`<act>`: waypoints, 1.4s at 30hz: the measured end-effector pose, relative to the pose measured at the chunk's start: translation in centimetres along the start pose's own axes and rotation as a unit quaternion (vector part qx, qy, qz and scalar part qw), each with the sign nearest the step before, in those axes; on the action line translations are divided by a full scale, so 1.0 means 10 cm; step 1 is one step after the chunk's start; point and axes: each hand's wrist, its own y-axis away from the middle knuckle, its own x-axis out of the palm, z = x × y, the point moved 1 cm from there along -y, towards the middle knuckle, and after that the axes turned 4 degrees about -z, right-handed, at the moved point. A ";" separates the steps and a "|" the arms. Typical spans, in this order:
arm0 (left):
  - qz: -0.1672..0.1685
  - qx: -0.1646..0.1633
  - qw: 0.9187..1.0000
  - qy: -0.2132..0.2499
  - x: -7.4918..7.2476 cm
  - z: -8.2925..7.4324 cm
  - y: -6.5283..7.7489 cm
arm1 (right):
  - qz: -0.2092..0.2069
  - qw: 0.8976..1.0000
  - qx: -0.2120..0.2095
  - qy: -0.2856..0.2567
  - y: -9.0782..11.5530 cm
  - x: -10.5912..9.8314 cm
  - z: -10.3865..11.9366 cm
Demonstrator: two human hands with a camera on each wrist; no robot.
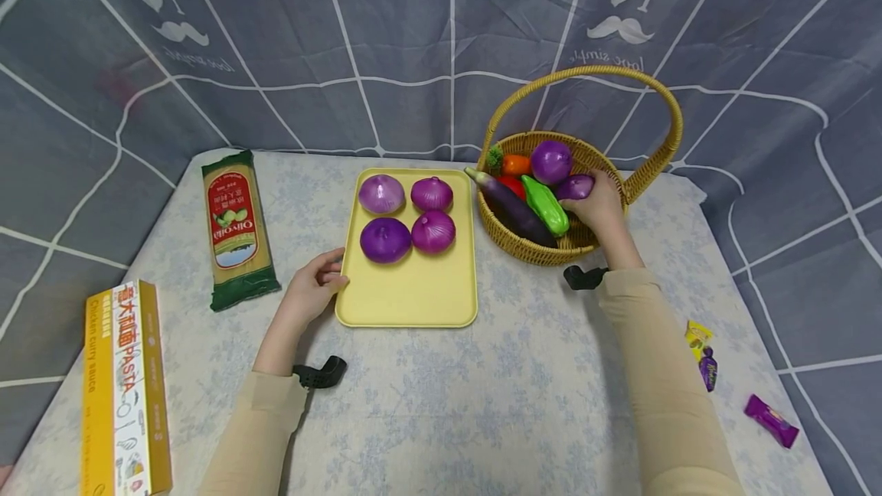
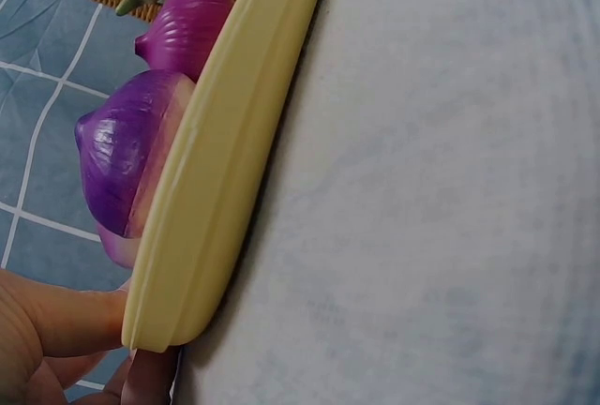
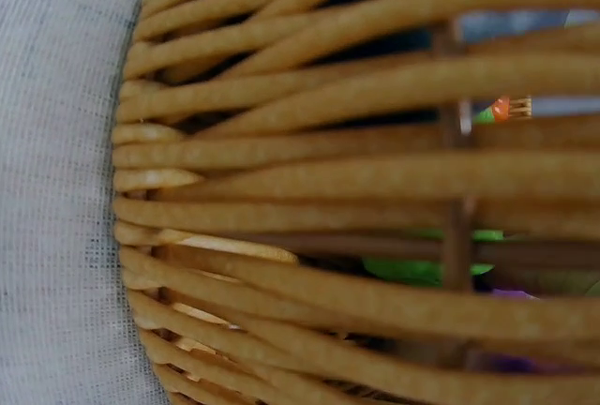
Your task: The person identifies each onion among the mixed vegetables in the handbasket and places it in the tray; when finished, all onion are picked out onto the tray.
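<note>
My left hand point(image 1: 315, 287) pinches the left rim of a pale yellow tray point(image 1: 406, 305); in the left wrist view the thumb point(image 2: 80, 322) lies against one side of the rim and fingers against the other. Several purple onions, among them a dark one point(image 1: 385, 240) and a pale one point(image 1: 381, 194), sit in the tray's upper half. Inside a wicker basket point(image 1: 524, 251), my right hand point(image 1: 598, 205) grips a purple onion point(image 1: 575, 187) at the right side. The right wrist view shows mostly basket weave point(image 3: 375, 180), and the hand is hidden there.
The basket also holds an eggplant point(image 1: 513, 209), a green pepper point(image 1: 547, 205) and another onion point(image 1: 551, 162), under a tall handle point(image 1: 586, 75). A pasta packet point(image 1: 237, 228) and a pasta box point(image 1: 127, 389) lie left. Small wrapped sweets point(image 1: 772, 420) lie right.
</note>
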 end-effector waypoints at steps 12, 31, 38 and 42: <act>-0.004 -0.002 1.000 -0.004 -0.01 -0.04 0.00 | -0.036 0.999 -0.006 0.014 0.06 0.01 0.02; 0.003 0.000 1.000 0.008 -0.02 0.00 -0.02 | -0.070 0.994 -0.035 -0.072 0.53 -0.20 0.12; 0.004 -0.002 1.000 0.012 -0.02 0.00 -0.01 | -0.061 0.987 -0.031 -0.144 0.80 -0.21 0.21; 0.009 -0.001 1.000 0.014 -0.01 0.01 -0.02 | -0.037 0.982 -0.030 -0.183 0.96 -0.14 0.28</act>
